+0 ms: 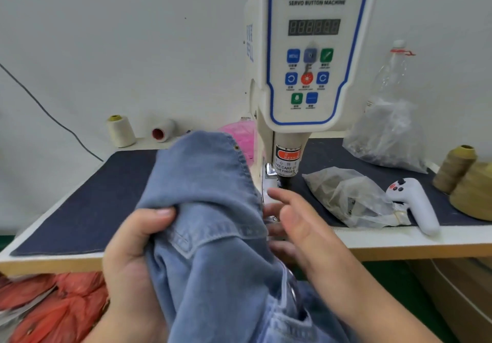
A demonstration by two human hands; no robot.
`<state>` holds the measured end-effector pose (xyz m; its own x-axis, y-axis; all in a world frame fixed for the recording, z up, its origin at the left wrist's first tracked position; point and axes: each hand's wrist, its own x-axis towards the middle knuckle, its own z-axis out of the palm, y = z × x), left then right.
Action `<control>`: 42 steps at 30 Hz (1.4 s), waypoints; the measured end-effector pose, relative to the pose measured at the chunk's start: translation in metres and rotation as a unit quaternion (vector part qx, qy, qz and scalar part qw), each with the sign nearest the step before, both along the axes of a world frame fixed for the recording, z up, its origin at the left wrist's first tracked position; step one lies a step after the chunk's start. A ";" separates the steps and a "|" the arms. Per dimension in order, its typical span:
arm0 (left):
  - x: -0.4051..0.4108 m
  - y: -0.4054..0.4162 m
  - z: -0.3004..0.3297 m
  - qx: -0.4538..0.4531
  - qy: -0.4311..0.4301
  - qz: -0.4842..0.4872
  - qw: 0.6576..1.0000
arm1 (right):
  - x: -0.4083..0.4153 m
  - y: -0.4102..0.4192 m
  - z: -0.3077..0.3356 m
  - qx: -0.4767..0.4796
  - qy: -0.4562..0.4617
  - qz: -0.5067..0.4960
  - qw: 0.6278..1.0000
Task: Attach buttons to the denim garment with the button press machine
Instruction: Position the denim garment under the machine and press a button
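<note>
Denim garment [210, 188] left of machine [314, 49], bags [348, 196] right.

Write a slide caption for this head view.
Left hand grips denim garment beside servo button machine; right hand open.

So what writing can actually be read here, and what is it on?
"SERVO BUTTON MACHINE": control panel of the button press machine, under a line of Chinese characters.
"WARNING": orange sticker on the press column.
"TAKE CARE OF YOUR FINGER": white label below it, partly cut off.
Panel button captions, the display digits and the blue side lettering: too blurred.
</note>
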<state>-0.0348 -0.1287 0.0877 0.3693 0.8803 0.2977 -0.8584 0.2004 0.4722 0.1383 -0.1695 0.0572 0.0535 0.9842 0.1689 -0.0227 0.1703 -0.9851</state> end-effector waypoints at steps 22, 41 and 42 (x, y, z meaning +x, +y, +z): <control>-0.006 -0.015 -0.027 0.179 0.385 0.064 0.903 | 0.011 -0.022 -0.025 0.101 -0.070 -0.179 0.976; -0.014 0.017 0.028 0.405 0.590 0.161 0.679 | 0.029 -0.030 0.004 0.202 -0.078 -0.132 0.967; -0.009 0.015 0.029 0.447 0.586 0.149 0.659 | 0.027 -0.030 0.004 0.199 -0.084 -0.115 0.970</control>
